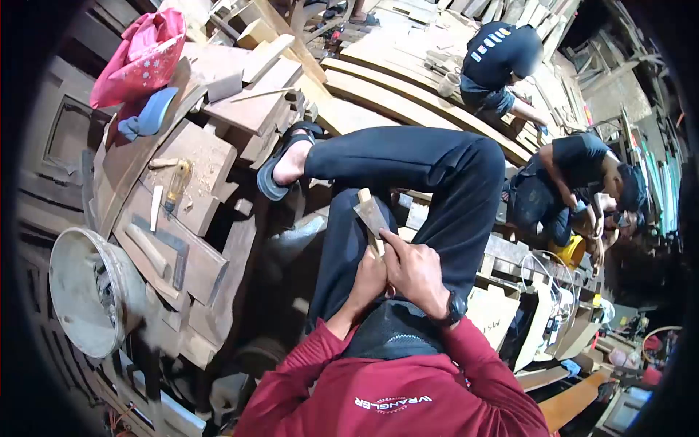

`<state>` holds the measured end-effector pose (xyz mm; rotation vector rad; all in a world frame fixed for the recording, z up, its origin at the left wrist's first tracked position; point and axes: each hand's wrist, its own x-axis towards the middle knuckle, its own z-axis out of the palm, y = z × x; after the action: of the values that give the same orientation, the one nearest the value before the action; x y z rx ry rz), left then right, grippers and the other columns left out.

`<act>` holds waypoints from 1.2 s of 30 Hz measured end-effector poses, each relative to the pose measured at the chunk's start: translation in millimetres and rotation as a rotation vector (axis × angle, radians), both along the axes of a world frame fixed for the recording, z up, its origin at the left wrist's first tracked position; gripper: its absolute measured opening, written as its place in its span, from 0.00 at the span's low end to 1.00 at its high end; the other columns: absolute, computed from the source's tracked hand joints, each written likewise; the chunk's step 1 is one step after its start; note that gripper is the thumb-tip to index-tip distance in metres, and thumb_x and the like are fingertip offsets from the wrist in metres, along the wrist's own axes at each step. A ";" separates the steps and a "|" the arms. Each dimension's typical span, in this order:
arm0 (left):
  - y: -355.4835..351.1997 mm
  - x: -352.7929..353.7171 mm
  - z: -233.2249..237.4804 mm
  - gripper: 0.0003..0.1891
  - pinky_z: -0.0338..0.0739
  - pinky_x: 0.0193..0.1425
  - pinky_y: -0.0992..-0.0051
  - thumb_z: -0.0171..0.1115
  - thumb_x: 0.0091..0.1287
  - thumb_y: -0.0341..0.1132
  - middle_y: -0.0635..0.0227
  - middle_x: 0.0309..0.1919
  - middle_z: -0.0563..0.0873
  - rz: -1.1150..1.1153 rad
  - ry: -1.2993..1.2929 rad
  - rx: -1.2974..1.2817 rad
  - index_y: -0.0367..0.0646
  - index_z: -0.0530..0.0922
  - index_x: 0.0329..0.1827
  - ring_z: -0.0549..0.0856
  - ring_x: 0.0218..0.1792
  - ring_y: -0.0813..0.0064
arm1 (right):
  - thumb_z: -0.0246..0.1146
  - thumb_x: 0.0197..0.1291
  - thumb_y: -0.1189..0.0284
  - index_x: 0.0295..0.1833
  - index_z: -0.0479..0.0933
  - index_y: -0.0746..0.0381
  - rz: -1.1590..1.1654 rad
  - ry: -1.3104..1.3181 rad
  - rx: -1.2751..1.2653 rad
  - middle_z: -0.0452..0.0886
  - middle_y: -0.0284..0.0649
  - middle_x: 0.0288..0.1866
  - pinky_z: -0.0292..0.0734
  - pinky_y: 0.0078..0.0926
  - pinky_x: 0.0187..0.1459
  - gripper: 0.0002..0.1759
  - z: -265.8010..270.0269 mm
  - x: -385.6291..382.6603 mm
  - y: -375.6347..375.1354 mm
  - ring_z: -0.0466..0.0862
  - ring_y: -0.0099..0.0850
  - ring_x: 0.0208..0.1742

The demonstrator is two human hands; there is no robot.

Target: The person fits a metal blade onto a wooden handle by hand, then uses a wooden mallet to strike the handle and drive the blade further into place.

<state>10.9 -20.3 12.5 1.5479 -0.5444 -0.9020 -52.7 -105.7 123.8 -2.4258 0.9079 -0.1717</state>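
Observation:
My left hand (pixel 370 280) is closed around a narrow pale wooden piece (pixel 376 246), held upright over my lap between my thighs. A flat greyish-brown piece with a straight edge (pixel 372 217) lies across it, and a pale wooden end (pixel 365 195) shows just above. My right hand (pixel 416 274), with a dark watch on the wrist, is closed beside the left, its index finger pressed along the lower end of the flat piece. The fingers partly hide both pieces, and I cannot tell whether they are joined.
Left, a wooden bench (pixel 212 149) bears a metal square (pixel 180 266), a screwdriver with a yellowish handle (pixel 175 186) and wood shavings. A white bucket (pixel 73 291) stands beside it. Two people crouch at right, one near a yellow bucket (pixel 571 251). Long planks (pixel 393 95) lie ahead.

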 end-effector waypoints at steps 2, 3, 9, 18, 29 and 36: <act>0.4 0.2 1.7 0.17 0.81 0.49 0.64 0.63 0.74 0.35 0.50 0.48 0.85 -0.002 0.096 0.031 0.33 0.74 0.59 0.87 0.47 0.60 | 0.61 0.69 0.67 0.59 0.86 0.57 0.000 -0.012 0.011 0.86 0.54 0.29 0.83 0.49 0.37 0.17 9.7 -1.9 3.1 0.88 0.52 0.30; 0.4 0.9 2.9 0.18 0.81 0.45 0.65 0.63 0.74 0.35 0.51 0.46 0.86 0.000 0.107 0.002 0.33 0.74 0.59 0.87 0.43 0.62 | 0.60 0.69 0.68 0.57 0.86 0.58 -0.006 0.002 -0.010 0.86 0.52 0.29 0.83 0.49 0.36 0.16 10.6 0.5 3.2 0.88 0.50 0.31; -3.0 2.8 -6.6 0.16 0.77 0.24 0.72 0.59 0.78 0.38 0.61 0.32 0.86 0.020 0.197 -0.097 0.36 0.73 0.59 0.85 0.24 0.74 | 0.61 0.70 0.67 0.60 0.84 0.56 -0.016 -0.014 -0.112 0.87 0.49 0.32 0.82 0.47 0.34 0.16 -1.3 -0.8 -3.4 0.88 0.49 0.31; -5.6 -8.2 -45.4 0.16 0.78 0.27 0.70 0.57 0.80 0.41 0.66 0.33 0.86 0.082 0.029 -0.091 0.35 0.75 0.58 0.85 0.26 0.74 | 0.64 0.68 0.70 0.53 0.87 0.58 -0.060 -0.069 -0.157 0.87 0.47 0.29 0.83 0.41 0.33 0.12 -1.1 0.8 -0.7 0.88 0.46 0.30; 6.7 -5.7 -28.1 0.21 0.80 0.26 0.65 0.57 0.78 0.39 0.53 0.34 0.87 0.007 0.266 0.040 0.31 0.70 0.64 0.87 0.25 0.65 | 0.65 0.67 0.69 0.55 0.86 0.56 -0.074 -0.159 -0.142 0.87 0.47 0.28 0.82 0.41 0.32 0.13 -4.9 -0.5 -2.7 0.88 0.46 0.30; 1.4 3.9 17.1 0.19 0.74 0.17 0.72 0.55 0.79 0.42 0.61 0.26 0.83 -0.024 0.459 0.057 0.33 0.70 0.60 0.82 0.15 0.73 | 0.64 0.68 0.69 0.53 0.87 0.58 -0.084 -0.170 -0.100 0.88 0.50 0.33 0.83 0.39 0.33 0.12 -1.8 -8.2 -0.7 0.89 0.46 0.32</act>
<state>14.8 -18.9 29.6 1.3258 -0.2083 -1.2547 -60.9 -106.4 122.0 -2.4208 0.9440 -0.4564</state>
